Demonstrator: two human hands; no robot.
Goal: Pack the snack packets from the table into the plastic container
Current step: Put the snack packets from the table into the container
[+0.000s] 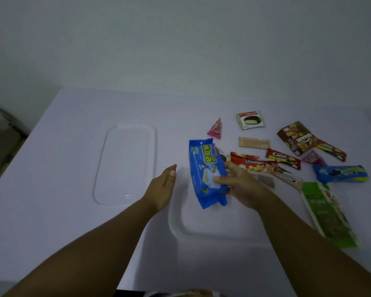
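My right hand (242, 185) grips a long blue snack packet (206, 174) and holds it above the far end of the clear plastic container (176, 230). My left hand (162, 187) rests flat by the container's left rim, fingers apart, holding nothing. Several packets lie to the right on the white table: a red packet (251, 163), a green packet (328, 213), a blue packet (341, 173), a brown box (296, 137), a choco pie packet (250, 120), a beige bar (254, 142) and a pink cone packet (215, 129).
The container's clear lid (124, 163) lies flat on the table to the left of the container. The table's left edge (24, 142) drops off toward a dark area. A pale wall rises behind the table.
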